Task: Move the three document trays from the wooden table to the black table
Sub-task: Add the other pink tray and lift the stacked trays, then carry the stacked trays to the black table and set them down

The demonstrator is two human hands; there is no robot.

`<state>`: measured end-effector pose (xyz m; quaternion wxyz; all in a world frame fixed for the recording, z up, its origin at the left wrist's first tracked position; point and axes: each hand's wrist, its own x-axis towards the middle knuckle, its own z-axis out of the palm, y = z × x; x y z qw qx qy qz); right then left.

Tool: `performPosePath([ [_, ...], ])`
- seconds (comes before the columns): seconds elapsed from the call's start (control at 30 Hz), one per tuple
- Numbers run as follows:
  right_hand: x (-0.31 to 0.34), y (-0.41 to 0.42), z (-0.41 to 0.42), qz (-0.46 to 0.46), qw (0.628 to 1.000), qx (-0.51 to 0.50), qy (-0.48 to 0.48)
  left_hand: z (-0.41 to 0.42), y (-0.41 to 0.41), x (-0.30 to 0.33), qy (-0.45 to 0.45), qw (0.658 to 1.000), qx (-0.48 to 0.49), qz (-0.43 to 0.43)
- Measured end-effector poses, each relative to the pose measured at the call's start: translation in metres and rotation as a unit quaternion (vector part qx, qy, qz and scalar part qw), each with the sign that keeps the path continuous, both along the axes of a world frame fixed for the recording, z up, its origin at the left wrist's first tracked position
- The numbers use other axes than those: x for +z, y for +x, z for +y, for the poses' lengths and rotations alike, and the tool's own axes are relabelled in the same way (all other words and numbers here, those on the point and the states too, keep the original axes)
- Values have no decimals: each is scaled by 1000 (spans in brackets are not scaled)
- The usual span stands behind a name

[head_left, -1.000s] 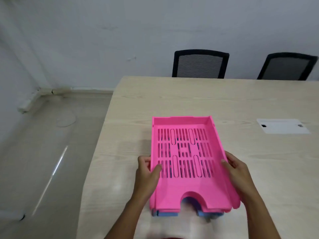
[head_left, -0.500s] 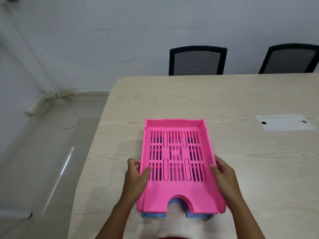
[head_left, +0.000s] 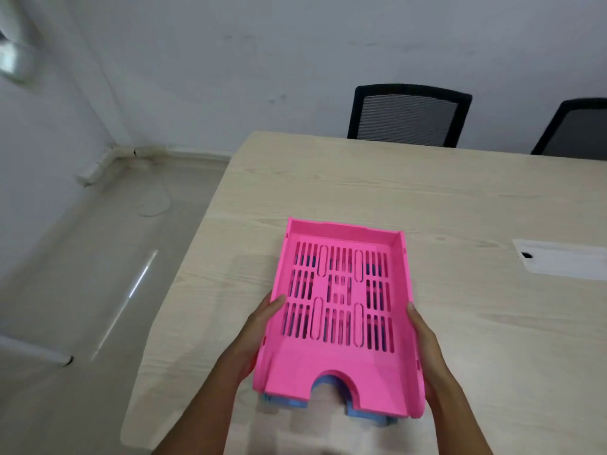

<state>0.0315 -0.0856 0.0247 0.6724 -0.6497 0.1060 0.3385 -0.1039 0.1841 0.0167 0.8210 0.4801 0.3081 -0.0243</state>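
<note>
Two hands grip our stack: left hand (head_left: 254, 336) and right hand (head_left: 427, 346) clasp the sides of the pink tray (head_left: 338, 316), fingers curled underneath, with a blue tray (head_left: 364, 413) nested below, over the wooden table (head_left: 460, 198). Beyond stand two black chairs (head_left: 409, 114).

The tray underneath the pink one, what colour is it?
Blue, peeking out below the pink tray; head view.

No readable text, label or number anywhere.
</note>
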Motion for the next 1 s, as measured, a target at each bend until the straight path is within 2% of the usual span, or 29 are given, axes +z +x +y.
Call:
performPosePath([
  [0.2, 1, 3, 31, 0, 999, 53, 11, 7, -39, -8, -15, 996, 86, -9],
  [0.43, 10, -47, 136, -27, 975, 222, 11, 50, -151, -10, -3, 966, 258, -13],
  [0.6, 24, -125, 250, -1, 941, 335, 48, 91, -264, 7, 36, 921, 387, -9],
  [0.8, 37, -256, 380, 15, 886, 452, 102, 133, -422, 28, 48, 847, 529, -4],
  [1.0, 45, -382, 475, -1, 806, 571, 155, 154, -547, 38, 49, 775, 630, 3],
])
